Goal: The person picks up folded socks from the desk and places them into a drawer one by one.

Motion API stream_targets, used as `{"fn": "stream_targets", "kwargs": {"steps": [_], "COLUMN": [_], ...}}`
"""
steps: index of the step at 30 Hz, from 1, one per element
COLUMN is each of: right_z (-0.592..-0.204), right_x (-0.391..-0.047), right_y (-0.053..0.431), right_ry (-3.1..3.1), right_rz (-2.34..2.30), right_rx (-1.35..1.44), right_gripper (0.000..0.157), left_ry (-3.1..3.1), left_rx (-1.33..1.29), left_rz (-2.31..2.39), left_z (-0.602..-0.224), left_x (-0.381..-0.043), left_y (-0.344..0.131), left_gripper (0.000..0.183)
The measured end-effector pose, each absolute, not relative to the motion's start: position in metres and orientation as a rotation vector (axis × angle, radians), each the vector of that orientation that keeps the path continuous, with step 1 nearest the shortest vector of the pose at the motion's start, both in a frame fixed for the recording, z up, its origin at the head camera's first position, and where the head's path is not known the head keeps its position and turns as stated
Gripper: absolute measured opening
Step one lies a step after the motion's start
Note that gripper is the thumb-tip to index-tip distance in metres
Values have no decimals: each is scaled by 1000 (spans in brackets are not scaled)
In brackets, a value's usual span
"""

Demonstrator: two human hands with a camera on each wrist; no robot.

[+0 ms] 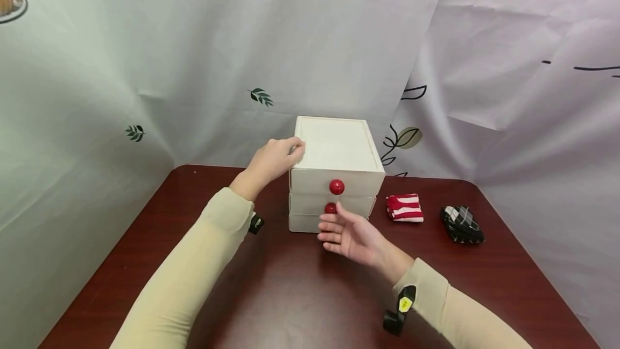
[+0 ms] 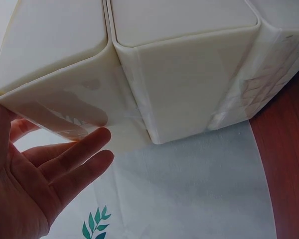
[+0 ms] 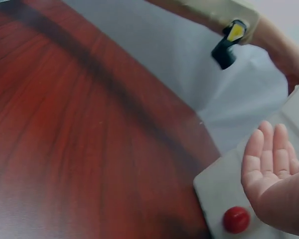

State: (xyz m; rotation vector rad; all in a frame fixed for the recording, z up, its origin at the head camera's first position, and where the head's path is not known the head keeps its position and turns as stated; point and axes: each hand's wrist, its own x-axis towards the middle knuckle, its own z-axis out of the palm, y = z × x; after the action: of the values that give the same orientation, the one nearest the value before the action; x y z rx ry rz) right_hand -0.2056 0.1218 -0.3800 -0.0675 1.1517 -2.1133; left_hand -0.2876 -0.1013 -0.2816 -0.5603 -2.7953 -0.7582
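Observation:
A white three-drawer box (image 1: 339, 144) with round red knobs stands at the back middle of the table. My left hand (image 1: 276, 158) rests at its upper left edge; in the left wrist view that hand's fingers (image 2: 82, 154) extend loosely beside the box's side wall (image 2: 189, 89). My right hand (image 1: 353, 236) is before the lower drawers, palm turned left and fingers extended, holding nothing. Just above its fingers is the middle drawer's red knob (image 1: 330, 208); the top knob (image 1: 336, 187) is in plain sight. In the right wrist view one red knob (image 3: 236, 219) appears beside the right hand (image 3: 274, 179).
Right of the box lie a folded red-and-white striped cloth item (image 1: 404, 208) and a folded black-and-grey argyle one (image 1: 462, 224). The dark red wooden table (image 1: 290, 295) meets a pale printed curtain (image 1: 218, 69) at the back and sides. Each wrist wears a black device (image 1: 399, 308).

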Motion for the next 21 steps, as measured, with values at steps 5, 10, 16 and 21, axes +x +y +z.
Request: {"fn": "stream_targets", "kwargs": {"steps": [5,10,16,21], "right_z": [-390,-391,-392,-393], "right_x": [-207,-214,-219,-220], "right_y": [119,116,113,112], "right_ry": [1149,1118,1103,1105], "right_rz": [-2051,-2097,-2145,-2163], "right_rx": [-10,13,71,89], "right_gripper": [46,44,40,36], "left_ry": [-2795,-2788,-2781,-2775], "left_rx": [-557,-554,-562,-566], "left_rz": [-755,-759,-762,-756], "left_z": [-282,-283,-284,-284], "left_x": [-287,-288,-288,-288], "left_y": [-102,-103,-103,-103], "left_gripper": [34,35,35,35]}}
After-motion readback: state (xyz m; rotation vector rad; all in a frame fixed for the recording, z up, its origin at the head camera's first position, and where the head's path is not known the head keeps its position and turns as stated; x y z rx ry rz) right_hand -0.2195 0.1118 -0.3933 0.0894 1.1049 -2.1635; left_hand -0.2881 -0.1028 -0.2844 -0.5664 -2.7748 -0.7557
